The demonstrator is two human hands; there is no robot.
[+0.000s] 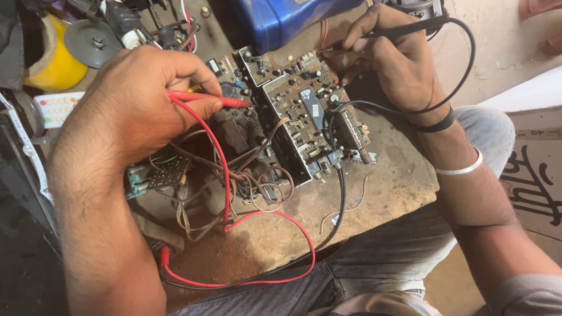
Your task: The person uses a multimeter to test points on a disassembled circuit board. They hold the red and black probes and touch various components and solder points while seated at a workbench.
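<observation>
Head view: left hand pinches red probe, right hand pinches black probe over circuit board.

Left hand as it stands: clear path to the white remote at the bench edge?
Probably yes. The remote lies just beside the left hand with nothing between, but that hand is holding the red probe.

The blue plastic container is cut off by the top edge. The left hand hides part of the brown circuit board; its small components cannot be told apart.
</observation>
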